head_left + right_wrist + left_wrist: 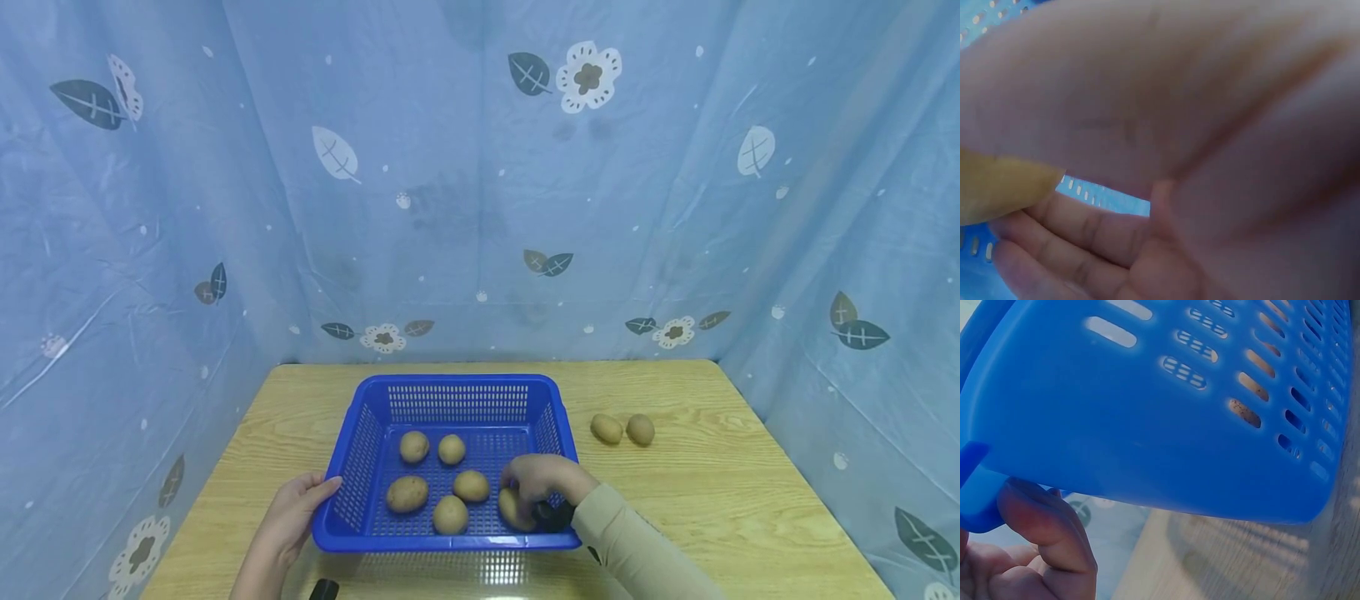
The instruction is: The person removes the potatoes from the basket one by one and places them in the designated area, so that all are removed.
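A blue plastic basket (450,543) with slotted walls stands on the table and holds several potatoes. My left hand (298,508) grips its left rim near the front corner, thumb over the top and fingers curled underneath, as the left wrist view shows beside the basket wall (1085,425). Inside the basket, at the right front, my right hand (542,478) holds a potato (514,510) between thumb and fingers. In the right wrist view, that potato (1004,187) shows at the left, partly hidden by the hand. Another potato (471,486) lies just left of this hand.
Two more potatoes, one yellowish (607,429) and one browner (641,429), lie side by side on the wooden table (720,483), right of the basket. A blue patterned curtain (480,208) hangs behind the table and along both sides.
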Demonstrator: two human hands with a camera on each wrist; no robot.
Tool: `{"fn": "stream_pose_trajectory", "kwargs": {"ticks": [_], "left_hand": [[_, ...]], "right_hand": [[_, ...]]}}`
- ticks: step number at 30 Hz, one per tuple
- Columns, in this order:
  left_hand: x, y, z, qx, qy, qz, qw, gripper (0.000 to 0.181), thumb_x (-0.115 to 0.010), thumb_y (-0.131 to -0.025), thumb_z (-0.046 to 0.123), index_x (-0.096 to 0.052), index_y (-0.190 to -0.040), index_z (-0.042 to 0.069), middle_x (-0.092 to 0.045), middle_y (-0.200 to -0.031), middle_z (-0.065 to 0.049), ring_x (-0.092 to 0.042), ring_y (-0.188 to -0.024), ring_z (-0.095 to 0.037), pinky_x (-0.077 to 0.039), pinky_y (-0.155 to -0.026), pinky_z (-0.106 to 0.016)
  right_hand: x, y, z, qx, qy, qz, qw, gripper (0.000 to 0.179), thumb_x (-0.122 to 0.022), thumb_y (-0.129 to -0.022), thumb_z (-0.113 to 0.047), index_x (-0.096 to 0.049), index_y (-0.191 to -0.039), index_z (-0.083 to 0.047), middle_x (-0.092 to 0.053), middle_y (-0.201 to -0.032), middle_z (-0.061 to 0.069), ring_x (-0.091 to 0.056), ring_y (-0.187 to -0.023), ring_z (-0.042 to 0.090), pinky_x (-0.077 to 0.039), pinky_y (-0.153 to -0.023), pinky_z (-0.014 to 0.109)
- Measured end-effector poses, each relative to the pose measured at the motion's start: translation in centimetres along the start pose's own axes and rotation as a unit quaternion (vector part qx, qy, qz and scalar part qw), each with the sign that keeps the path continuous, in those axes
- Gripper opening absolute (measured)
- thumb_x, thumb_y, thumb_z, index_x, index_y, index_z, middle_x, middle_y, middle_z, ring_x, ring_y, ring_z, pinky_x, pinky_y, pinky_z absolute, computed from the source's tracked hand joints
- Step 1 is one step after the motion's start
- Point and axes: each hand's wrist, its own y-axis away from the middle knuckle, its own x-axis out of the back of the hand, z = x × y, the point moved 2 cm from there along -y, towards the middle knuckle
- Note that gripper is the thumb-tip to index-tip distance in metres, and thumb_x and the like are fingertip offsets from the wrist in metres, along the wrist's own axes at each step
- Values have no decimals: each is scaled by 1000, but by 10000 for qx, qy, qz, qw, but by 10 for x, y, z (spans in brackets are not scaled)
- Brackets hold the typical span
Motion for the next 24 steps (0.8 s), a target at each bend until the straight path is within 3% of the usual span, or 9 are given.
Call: {"fn": "stream_pose_trajectory", "kwargs": {"ticks": [11, 20, 24], "left_hand": [[0, 0, 0, -14, 53, -50, 10000, 39, -50, -97, 17, -47, -120, -14, -69, -98, -17, -69, -89, -26, -59, -77, -34], [0, -1, -1, -43, 117, -105, 9999, 41, -51, -97, 18, -47, -121, -15, -69, -99, -17, -69, -90, -27, -59, -77, -35], [0, 0, 0, -42, 121, -103, 9999, 40, -50, -97, 17, -47, -121, -15, -69, -99, -17, -69, -90, -28, -59, -77, -35]], "right_hand": [[-1, 0, 1, 167, 69, -47, 9998, 42, -79, -60, -13, -69, -101, -11, -62, -85, -7, -56, -81, 10, -49, -75, 26], [-2, 2, 2, 338, -66, 90, 9994, 22, -73, -60, -9, -63, -79, -13, -57, -72, -7, -53, -65, 9, -47, -56, 22], [-1, 0, 3, 138, -193, 217, 9995, 35, -72, -59, -9, -67, -94, -7, -60, -78, -4, -55, -70, 11, -50, -61, 24]]}}
